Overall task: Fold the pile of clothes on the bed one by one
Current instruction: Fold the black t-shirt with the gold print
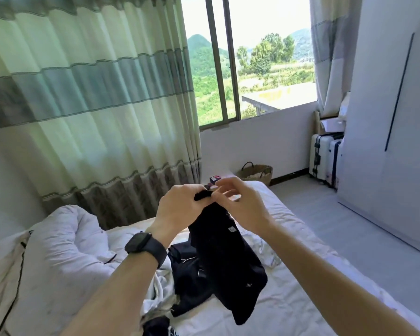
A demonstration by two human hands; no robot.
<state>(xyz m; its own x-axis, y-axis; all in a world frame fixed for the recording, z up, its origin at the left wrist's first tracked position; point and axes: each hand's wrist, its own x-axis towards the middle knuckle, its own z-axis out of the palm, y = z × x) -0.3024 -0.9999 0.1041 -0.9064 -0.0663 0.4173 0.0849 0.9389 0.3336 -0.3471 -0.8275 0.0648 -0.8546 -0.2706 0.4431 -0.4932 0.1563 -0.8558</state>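
A rumpled pile of dark clothes (183, 272) lies on the white bed (289, 301). Above it a black garment (224, 260) hangs limp and creased, showing a small pale tag. The left hand (177, 206) curls its fingers round the bunched top; the right hand (241, 206) pinches just beside.

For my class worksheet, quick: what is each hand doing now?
Left hand: grips the black garment at its top.
Right hand: at that garment; grip cannot be told.

Black garment (228, 258): matt, soft cloth. Bed sheet (289, 299): white cloth, creased; curtain (95, 93): thin cloth, light showing through. Basket (255, 172): rough woven fibre; suitcase (321, 156): smooth, glossy hard shell.
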